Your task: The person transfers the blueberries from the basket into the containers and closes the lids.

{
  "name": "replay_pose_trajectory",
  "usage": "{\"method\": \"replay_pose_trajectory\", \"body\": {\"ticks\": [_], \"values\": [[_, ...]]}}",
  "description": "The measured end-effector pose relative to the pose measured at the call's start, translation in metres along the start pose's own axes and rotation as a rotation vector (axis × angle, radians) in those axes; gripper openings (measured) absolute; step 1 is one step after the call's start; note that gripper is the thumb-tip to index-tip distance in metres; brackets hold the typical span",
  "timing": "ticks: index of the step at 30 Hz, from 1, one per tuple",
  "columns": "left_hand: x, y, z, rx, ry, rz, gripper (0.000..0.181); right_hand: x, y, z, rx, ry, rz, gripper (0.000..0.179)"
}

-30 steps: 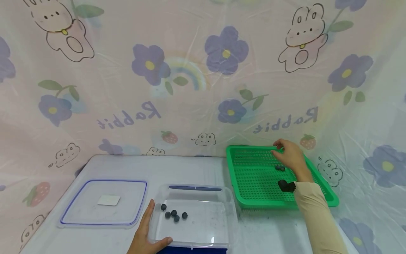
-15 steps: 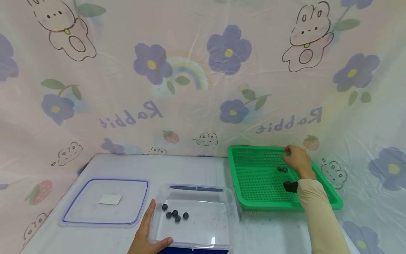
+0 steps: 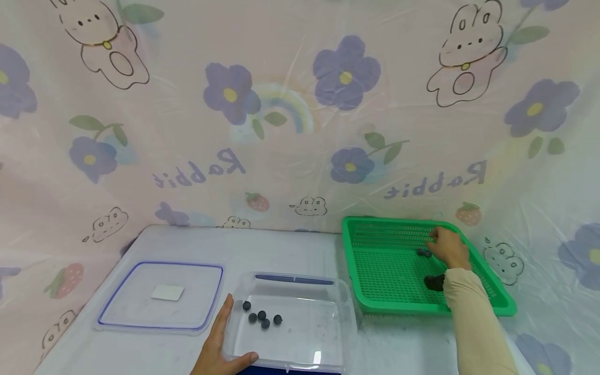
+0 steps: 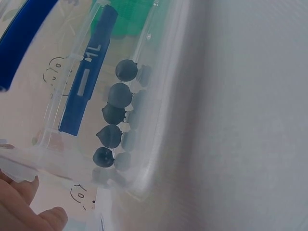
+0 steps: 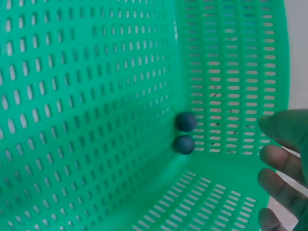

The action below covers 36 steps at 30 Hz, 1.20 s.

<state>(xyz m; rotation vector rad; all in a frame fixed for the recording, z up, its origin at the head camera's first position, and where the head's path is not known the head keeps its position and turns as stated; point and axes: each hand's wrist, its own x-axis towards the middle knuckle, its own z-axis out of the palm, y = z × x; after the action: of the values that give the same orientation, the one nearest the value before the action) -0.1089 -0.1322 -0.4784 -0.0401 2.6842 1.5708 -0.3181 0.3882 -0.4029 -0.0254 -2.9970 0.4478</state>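
Note:
My left hand (image 3: 219, 344) rests at the near left corner of a clear plastic box (image 3: 309, 328). Its straight fingers lie along the left wall and its thumb touches the front rim. Several dark blueberries (image 3: 265, 323) sit on the box floor towards the left; the left wrist view shows these blueberries (image 4: 120, 95) through the clear plastic. My right hand (image 3: 451, 247) is inside the green basket (image 3: 389, 265), close above two blueberries (image 3: 424, 253) by its back wall. In the right wrist view, the fingertips (image 5: 275, 126) are apart, with nothing between them, right of the blueberries (image 5: 186, 121).
A clear lid (image 3: 133, 307) with a blue seal lies left of the box, a white card (image 3: 167, 292) showing on it. The basket stands at the back right, beside the box. A patterned curtain (image 3: 281, 156) hangs behind the white table (image 3: 281, 250).
My right hand has come down into the basket towards the two blueberries. My left hand stays at the box. The whole head view has shifted slightly.

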Motion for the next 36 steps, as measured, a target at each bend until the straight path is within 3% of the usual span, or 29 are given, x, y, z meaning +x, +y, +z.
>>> {"method": "replay_pose_trajectory", "body": {"ticks": [12,19,26,32,36], "values": [[0.004,0.0,0.001,-0.022,0.005,-0.002,0.106,-0.004,0.014,0.008,0.034,-0.167,0.065,0.041],[0.004,-0.002,0.0,-0.055,-0.012,0.015,0.105,-0.006,0.025,0.017,0.032,-0.19,0.064,0.042],[0.003,0.001,-0.001,-0.024,-0.003,-0.045,0.109,-0.002,0.027,0.022,-0.003,-0.221,0.044,0.042],[0.004,-0.003,-0.001,-0.079,0.01,0.042,0.11,0.003,0.025,0.027,-0.033,-0.275,0.04,0.041],[0.005,-0.005,0.0,-0.11,0.015,0.076,0.11,0.007,0.025,0.031,-0.041,-0.27,0.01,0.038]]}}
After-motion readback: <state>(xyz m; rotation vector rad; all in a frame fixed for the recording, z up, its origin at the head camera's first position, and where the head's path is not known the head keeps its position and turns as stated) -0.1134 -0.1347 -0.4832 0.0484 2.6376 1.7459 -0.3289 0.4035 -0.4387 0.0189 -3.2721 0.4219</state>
